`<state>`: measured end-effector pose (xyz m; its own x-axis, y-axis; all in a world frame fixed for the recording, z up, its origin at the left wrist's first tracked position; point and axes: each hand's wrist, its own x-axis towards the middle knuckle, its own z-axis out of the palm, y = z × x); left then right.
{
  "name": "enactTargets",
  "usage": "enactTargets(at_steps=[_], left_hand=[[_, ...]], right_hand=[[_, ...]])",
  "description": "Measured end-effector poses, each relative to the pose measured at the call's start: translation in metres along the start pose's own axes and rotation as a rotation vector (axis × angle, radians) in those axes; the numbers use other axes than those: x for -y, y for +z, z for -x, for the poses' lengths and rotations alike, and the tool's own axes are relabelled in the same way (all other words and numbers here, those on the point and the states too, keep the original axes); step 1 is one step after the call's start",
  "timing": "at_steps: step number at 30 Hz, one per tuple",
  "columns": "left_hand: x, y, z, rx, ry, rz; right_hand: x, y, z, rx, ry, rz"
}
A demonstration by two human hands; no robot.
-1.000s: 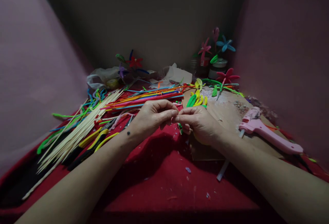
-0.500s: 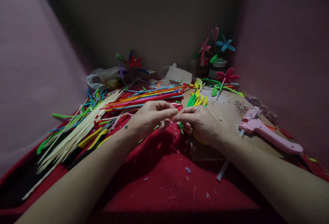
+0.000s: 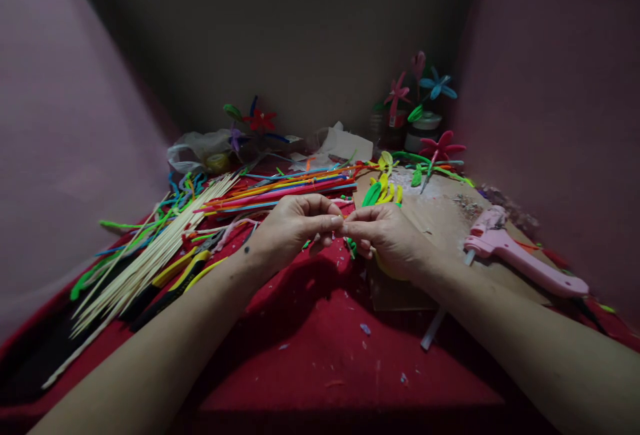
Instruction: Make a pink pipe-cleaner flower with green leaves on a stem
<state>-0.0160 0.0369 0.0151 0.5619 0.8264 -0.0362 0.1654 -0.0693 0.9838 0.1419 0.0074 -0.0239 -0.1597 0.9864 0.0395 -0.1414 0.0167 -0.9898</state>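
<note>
My left hand (image 3: 293, 228) and my right hand (image 3: 387, 235) meet fingertip to fingertip above the red cloth (image 3: 320, 348), both pinched on one small piece I cannot make out. A bit of green pipe cleaner (image 3: 351, 246) shows under the right fingers. Behind the hands lie long coloured pipe cleaners (image 3: 280, 192) and yellow and green petal loops (image 3: 383, 192).
A bundle of wooden skewers (image 3: 150, 255) lies at the left, with yellow-handled pliers (image 3: 175, 282) beside it. A pink glue gun (image 3: 515, 255) rests on cardboard (image 3: 440, 222) at the right. Finished pipe-cleaner flowers (image 3: 420, 88) stand in jars at the back. Plastic bags (image 3: 200, 148) sit behind.
The fingertips parted slightly half a second ago and have come back together. The hands stay in the same spot.
</note>
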Motion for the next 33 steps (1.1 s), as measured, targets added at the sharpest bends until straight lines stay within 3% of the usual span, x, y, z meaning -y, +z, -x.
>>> enactTargets(at_steps=[8,24,33], left_hand=[[-0.0034,0.0035,0.0008,-0.027,0.029,-0.091],[-0.0074,-0.0014,0.0004,0.066,0.006,-0.124],[-0.0072,0.0014,0.002,-0.01,-0.034,-0.097]], right_hand=[[0.0018,0.0015,0.0016,0.006,-0.003,0.029],[0.0004,0.0001,0.0012,0.027,0.015,0.078],[0.0017,0.0016,0.0012,0.065,0.021,0.026]])
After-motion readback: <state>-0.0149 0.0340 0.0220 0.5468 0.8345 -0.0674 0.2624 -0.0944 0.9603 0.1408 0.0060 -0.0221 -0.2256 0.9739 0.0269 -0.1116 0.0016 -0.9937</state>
